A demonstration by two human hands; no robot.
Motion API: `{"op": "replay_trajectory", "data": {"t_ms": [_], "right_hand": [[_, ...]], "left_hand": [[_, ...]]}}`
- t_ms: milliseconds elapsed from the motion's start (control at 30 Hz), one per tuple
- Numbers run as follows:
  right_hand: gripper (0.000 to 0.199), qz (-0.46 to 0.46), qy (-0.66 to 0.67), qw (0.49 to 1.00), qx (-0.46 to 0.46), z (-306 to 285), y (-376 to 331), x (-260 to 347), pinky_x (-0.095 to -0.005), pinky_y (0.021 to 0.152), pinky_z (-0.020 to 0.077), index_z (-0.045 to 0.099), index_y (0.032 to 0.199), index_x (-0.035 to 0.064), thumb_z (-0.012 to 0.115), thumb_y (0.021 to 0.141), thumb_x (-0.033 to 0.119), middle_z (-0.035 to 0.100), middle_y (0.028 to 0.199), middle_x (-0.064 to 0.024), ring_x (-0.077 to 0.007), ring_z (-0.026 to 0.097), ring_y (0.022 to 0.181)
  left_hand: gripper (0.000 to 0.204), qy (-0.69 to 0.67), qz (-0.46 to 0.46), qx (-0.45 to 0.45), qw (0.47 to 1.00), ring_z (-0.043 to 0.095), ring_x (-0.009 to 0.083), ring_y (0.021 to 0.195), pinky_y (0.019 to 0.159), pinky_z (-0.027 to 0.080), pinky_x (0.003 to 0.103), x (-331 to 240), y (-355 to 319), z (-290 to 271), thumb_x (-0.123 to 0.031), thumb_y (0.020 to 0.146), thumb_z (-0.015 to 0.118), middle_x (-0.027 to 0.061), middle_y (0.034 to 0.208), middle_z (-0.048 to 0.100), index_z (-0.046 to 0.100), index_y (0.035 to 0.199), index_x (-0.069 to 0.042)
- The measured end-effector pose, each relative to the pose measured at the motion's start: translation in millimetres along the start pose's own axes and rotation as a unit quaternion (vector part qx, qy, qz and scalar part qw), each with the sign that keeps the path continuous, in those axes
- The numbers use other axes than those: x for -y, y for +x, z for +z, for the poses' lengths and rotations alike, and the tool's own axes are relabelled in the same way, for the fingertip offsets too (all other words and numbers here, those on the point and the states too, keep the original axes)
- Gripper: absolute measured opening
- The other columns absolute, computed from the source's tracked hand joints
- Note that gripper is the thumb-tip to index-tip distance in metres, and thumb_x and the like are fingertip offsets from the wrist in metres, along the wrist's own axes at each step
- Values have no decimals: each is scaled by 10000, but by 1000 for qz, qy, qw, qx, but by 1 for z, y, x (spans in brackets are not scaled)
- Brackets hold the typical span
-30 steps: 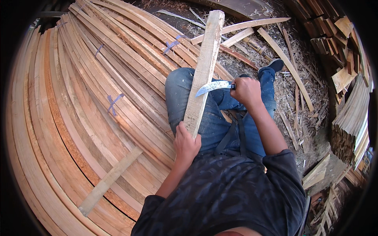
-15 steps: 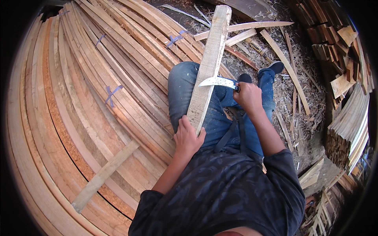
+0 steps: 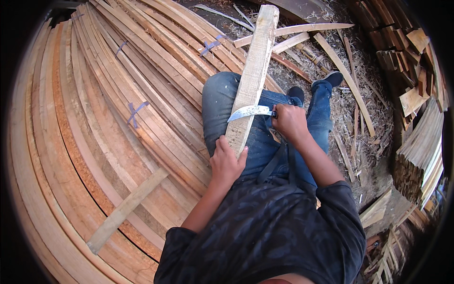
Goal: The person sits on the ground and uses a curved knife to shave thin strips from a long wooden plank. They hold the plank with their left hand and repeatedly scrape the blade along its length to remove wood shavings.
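I see one plank (image 3: 253, 75) at frame centre, my left grip (image 3: 227, 163) clasping its end; my right grip (image 3: 289, 123) clenches one knife (image 3: 249, 112).

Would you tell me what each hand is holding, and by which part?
The left hand grips the pale wooden plank at its near end; the right hand holds the curved knife by its handle, blade across the plank.

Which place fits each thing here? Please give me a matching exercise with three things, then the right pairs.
Things:
1. long pale wooden plank
2. curved metal knife blade
3. short flat wooden strip

Places:
A. lying across the big stack of planks
B. resting across the plank's face, held by the right hand
C. leaning over the knee, its near end in the left hand

Pairs: 1-C, 2-B, 3-A
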State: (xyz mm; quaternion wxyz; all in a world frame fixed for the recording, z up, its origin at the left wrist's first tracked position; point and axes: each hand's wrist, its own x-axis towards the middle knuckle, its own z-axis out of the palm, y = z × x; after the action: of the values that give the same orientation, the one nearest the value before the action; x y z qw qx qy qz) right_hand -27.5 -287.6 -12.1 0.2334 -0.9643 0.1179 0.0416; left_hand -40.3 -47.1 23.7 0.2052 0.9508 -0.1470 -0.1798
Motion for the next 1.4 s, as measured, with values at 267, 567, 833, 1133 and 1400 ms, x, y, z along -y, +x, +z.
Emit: {"op": "replay_trajectory", "data": {"t_ms": [267, 567, 833, 1133, 1400], "right_hand": [[156, 66, 48, 996, -32, 8, 2, -4, -471, 633, 527, 727, 836, 55, 664, 762, 177, 652, 671, -190, -369, 655, 646], [246, 245, -27, 965, -94, -37, 51, -68, -497, 727, 535, 690, 797, -7, 630, 778, 230, 682, 805, -238, -415, 672, 796], [322, 196, 69, 978, -17, -41, 10, -23, -481, 668, 531, 682, 725, 10, 697, 805, 322, 654, 690, -217, -401, 656, 713], [148, 60, -58, 996, -27, -25, 47, -22, -449, 589, 542, 696, 662, 40, 666, 673, 184, 662, 662, -186, -354, 678, 637], [305, 280, -107, 951, -78, -68, 103, -133, -474, 747, 538, 700, 854, -13, 635, 803, 281, 692, 850, -228, -397, 678, 825]], "left_hand": [[703, 24, 12, -39, 999, 608, 448, 864, 680, 502, 529, -2, 1, 6, -427, 864, 645, 253, 1033, 518, 349, 1251, 80], [738, 21, 0, -40, 999, 607, 457, 876, 703, 494, 544, -3, -3, 9, -432, 844, 672, 257, 1056, 520, 345, 1259, 82], [747, 28, -13, -40, 999, 610, 462, 893, 708, 490, 547, 0, 1, 12, -444, 836, 682, 259, 1080, 532, 349, 1267, 66], [754, 29, -10, -50, 998, 619, 447, 896, 680, 500, 547, -6, 6, 7, -496, 843, 669, 245, 1069, 541, 366, 1255, 58], [751, 36, -26, -24, 999, 620, 442, 886, 656, 501, 545, -8, 7, 3, -506, 844, 659, 242, 1066, 541, 368, 1252, 54]]}}
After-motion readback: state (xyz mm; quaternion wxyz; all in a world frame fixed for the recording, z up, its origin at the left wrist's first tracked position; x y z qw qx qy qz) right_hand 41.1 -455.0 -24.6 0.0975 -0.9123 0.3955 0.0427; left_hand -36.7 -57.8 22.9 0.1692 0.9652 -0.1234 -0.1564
